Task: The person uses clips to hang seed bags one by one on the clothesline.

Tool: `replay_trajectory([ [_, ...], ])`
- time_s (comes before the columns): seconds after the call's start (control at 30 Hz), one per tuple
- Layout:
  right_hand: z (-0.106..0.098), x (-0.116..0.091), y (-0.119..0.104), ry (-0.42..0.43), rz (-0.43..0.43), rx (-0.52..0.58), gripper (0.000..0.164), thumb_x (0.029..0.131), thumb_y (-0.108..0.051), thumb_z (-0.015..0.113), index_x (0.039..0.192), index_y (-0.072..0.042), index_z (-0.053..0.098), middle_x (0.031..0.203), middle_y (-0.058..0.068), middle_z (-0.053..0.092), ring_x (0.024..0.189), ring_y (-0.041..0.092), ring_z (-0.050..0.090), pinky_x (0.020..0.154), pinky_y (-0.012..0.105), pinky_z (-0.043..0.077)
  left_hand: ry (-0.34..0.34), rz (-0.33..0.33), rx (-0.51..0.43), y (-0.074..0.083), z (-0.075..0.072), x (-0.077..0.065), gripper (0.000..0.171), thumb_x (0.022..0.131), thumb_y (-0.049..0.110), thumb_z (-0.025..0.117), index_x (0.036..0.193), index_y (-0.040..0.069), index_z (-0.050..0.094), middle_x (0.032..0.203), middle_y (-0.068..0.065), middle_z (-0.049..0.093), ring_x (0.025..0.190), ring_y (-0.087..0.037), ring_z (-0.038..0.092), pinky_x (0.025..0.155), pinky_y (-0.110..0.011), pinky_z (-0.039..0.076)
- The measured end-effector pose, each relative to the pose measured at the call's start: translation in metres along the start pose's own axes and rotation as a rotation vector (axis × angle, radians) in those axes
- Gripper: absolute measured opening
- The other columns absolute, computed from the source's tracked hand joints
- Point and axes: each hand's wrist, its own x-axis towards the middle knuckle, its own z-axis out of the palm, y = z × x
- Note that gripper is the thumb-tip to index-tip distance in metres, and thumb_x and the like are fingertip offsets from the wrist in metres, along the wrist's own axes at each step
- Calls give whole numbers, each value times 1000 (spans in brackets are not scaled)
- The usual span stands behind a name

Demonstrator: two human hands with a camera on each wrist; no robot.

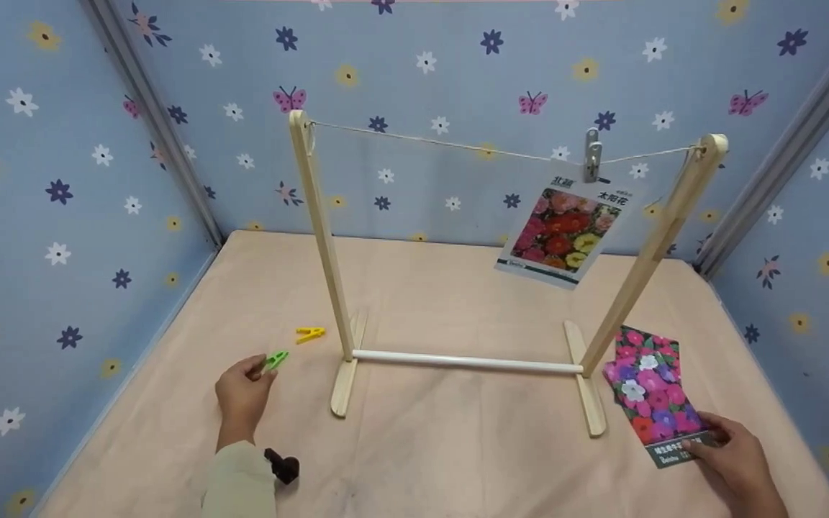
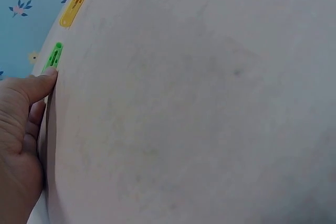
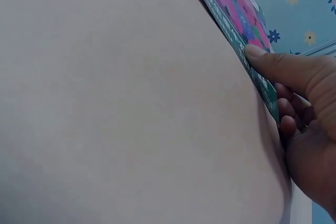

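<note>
Between thumb and fingers my left hand [image 1: 245, 392] pinches a small green clothespin [image 1: 278, 360], low over the table at the left. A yellow clothespin [image 1: 310, 334] lies just beyond it; the left wrist view also has the green clothespin [image 2: 54, 56] at the thumb tip. On the right, my right hand [image 1: 738, 457] grips a flower seed packet [image 1: 655, 403] by its dark lower edge, thumb on top. Part of another flower packet [image 1: 648, 342] shows behind it. A metal clip [image 1: 592, 158] holds a third seed packet [image 1: 565, 230] on the string.
A wooden stand, with a left post [image 1: 324, 237], a right post [image 1: 655, 252] and a white crossbar [image 1: 465, 361], is on the peach tabletop [image 1: 414, 439]. The string [image 1: 429, 140] spans the post tops. Flower-patterned walls [image 1: 414, 79] surround the table.
</note>
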Motion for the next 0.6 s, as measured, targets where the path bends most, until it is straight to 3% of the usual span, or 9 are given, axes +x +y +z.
replay_trajectory([
  [0.13, 2, 0, 5, 57, 15, 27, 76, 81, -10, 79, 143, 9, 38, 126, 29, 46, 110, 37, 41, 87, 39, 44, 4, -12, -29, 0, 3, 0, 38, 91, 7, 68, 129, 6, 64, 125, -12, 63, 109, -23, 58, 92, -37, 51],
  [0.3, 3, 2, 10, 101, 55, 92, 76, 80, -3, 78, 144, 7, 38, 120, 24, 48, 106, 33, 41, 68, 21, 43, 11, -14, -54, 0, 2, 0, 38, 90, 6, 69, 128, 6, 64, 120, -12, 64, 105, -22, 56, 88, -35, 50],
  [0.6, 1, -2, 8, 152, 111, 157, 71, 83, -2, 77, 143, 6, 41, 130, 27, 48, 109, 34, 41, 60, 12, 46, 0, -32, -193, -2, -5, -3, 40, 90, 6, 67, 129, 7, 63, 122, -10, 62, 108, -18, 59, 78, -13, 51],
])
